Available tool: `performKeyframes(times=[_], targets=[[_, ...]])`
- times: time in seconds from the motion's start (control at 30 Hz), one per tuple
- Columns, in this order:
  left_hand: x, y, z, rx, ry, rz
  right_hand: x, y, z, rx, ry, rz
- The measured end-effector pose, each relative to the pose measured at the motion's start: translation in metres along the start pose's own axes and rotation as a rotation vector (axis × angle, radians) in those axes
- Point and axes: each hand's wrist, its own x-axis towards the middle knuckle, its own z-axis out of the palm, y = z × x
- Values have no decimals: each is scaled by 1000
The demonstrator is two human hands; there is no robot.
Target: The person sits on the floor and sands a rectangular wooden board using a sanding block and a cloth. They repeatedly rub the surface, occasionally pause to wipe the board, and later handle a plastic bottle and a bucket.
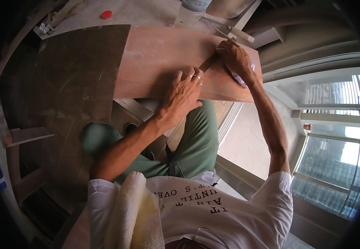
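Note:
My left hand [184, 89] rests at the near edge of a pink board [144, 58], its fingers curled over the lower end of a dark flat strip [207, 63] and its thumb at the board's edge. My right hand [234, 56] is closed round the strip's upper end near the board's right side. A crumpled striped cloth [244, 80] lies partly under that hand; whether my fingers also grip it is hidden. The strip runs diagonally between both hands.
A dark panel [80, 70] adjoins the board. Behind are a bucket [192, 8], red lid [106, 15], white-handled tool [242, 35] and small tools [51, 23]. A glazed window [325, 157] is at right; a wooden stand [24, 137] at lower left. My legs are below the board.

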Motion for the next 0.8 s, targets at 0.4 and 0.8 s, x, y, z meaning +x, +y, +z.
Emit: performKeyframes(times=[0.4,0.8], targets=[[-1,-2,1,8,7,16,-30,-35,17,94,63,-226],[-2,2,-9,67,-64,5,-28,-35,10,61,24,-78]])
